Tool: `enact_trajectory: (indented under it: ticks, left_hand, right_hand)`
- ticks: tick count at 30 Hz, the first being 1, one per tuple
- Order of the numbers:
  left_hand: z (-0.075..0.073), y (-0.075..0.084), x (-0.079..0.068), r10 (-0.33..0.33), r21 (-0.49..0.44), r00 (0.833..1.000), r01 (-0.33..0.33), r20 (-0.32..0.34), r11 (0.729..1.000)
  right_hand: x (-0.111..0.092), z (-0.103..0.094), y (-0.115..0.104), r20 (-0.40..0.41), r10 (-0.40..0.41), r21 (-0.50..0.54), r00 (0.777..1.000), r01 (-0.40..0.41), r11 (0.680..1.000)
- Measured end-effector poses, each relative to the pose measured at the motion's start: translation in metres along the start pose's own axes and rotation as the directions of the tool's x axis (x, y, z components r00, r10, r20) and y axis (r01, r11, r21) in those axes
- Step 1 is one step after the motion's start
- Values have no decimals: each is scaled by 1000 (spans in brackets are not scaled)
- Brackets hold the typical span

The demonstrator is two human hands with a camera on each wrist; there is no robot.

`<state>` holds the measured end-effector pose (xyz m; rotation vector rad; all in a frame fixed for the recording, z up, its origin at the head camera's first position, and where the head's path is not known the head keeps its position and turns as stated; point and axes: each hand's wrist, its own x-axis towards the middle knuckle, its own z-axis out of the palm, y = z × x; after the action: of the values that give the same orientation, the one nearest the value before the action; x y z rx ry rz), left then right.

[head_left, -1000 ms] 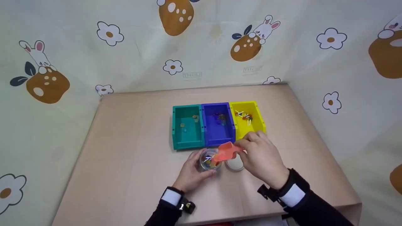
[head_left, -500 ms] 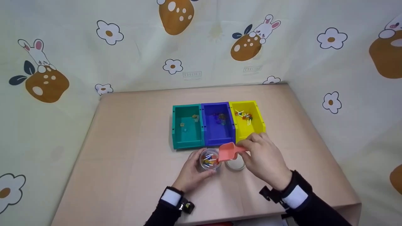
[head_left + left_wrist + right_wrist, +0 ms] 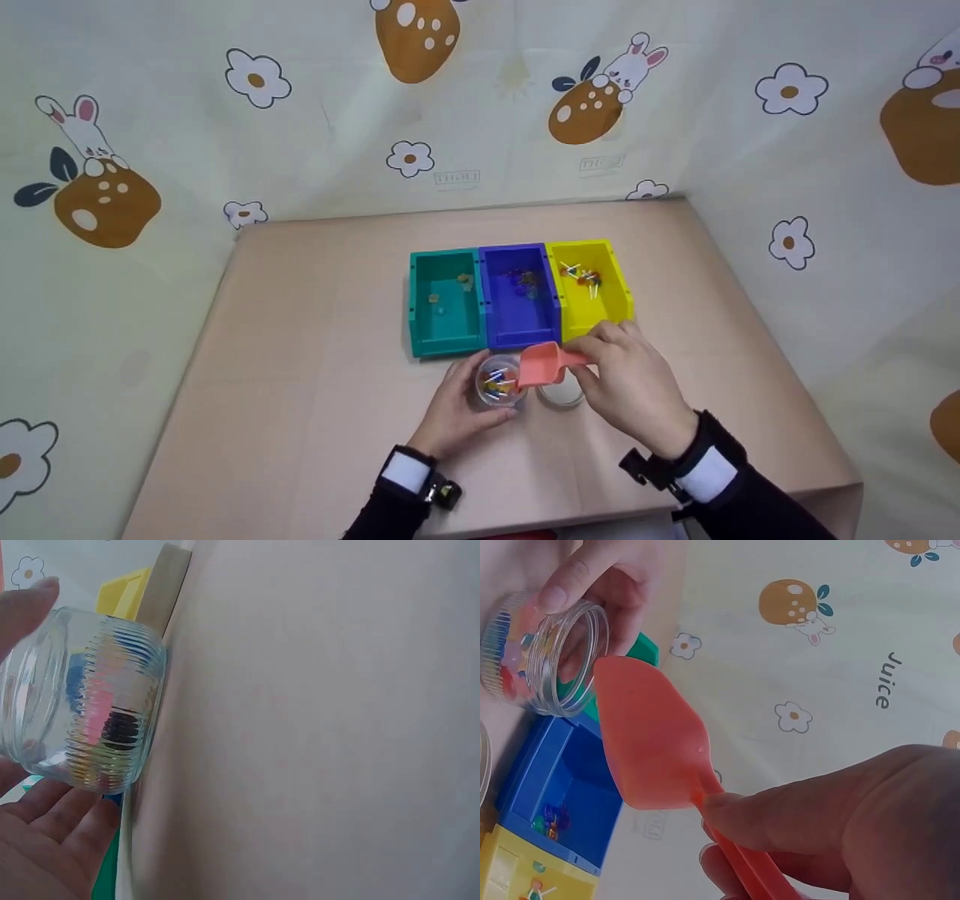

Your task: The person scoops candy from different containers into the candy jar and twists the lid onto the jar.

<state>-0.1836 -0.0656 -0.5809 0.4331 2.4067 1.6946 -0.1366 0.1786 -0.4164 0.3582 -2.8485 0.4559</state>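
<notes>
A clear ribbed jar (image 3: 486, 375) is in my left hand (image 3: 454, 420), with the thumb on one side and the fingers on the other. Small colourful pieces, several with white sticks, lie inside it; more colours show through its wall in the left wrist view. My right hand (image 3: 634, 382) pinches the handle of a coral plastic scoop (image 3: 649, 739) between thumb and fingers. The scoop's front edge overlaps the jar's mouth in the right wrist view, and its visible face bears no pieces. Beneath the scoop and right hand, a round lid (image 3: 562, 396) is partly covered.
Three joined bins stand just beyond the jar: green (image 3: 448, 330), blue (image 3: 525, 324) and yellow (image 3: 619, 296). Small gem-like pieces lie in the green and blue ones, white-stick pieces in the yellow. The beige table (image 3: 315, 322) meets patterned cloth walls at its back and sides.
The scoop has turned and drawn slightly right from over the jar's mouth to its rim. Pieces at its lip earlier no longer show there. My left hand keeps the jar in place.
</notes>
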Motion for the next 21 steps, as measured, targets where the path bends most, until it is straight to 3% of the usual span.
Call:
enact_trajectory:
  ticks: [6, 12, 17, 21]
  left_hand:
    - [-9, 8, 2, 14, -40, 1000, -15, -26, 999]
    - [-22, 18, 7, 57, 14, 988, -56, -141, 998]
    - [-36, 24, 14, 76, 25, 957, -72, -280, 997]
    - [-46, 27, 20, 56, 35, 919, -46, -390, 998]
  right_hand:
    - [-1, -1, 0, -5, 9, 13, 1000, -9, 1000]
    - [0, -1, 2, -50, -2, 27, 999, 3, 1000]
    - [1, -1, 5, -68, 2, 40, 998, 0, 999]
    - [4, -1, 10, -92, 13, 56, 996, -8, 998]
